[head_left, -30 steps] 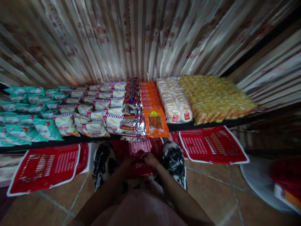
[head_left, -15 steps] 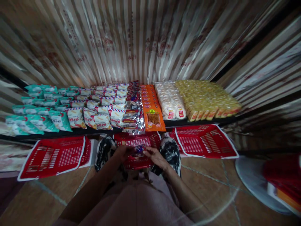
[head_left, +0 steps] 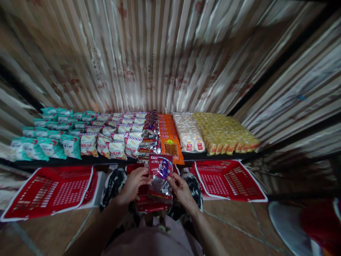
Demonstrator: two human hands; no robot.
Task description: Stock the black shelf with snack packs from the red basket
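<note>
A red and clear snack packet (head_left: 161,176) is held upright in front of me, over a red basket (head_left: 150,204) between my knees. My left hand (head_left: 134,184) grips the packet's left edge. My right hand (head_left: 181,187) grips its right edge. Just beyond the packet lies a low dark shelf (head_left: 87,160) with rows of the same silver and red packets (head_left: 149,137), plus red-white-blue bags (head_left: 117,137).
Teal bags (head_left: 45,142), orange packets (head_left: 169,137), white cakes (head_left: 188,133) and yellow packs (head_left: 226,133) fill the shelf. Red baskets lie at the left (head_left: 50,190) and right (head_left: 226,177). Striped curtain (head_left: 149,60) behind. A white disc (head_left: 287,224) sits at the lower right.
Both hands rose from inside the basket between my knees, bringing up the packet, now held upright at shelf-edge height. The view tilted upward.
</note>
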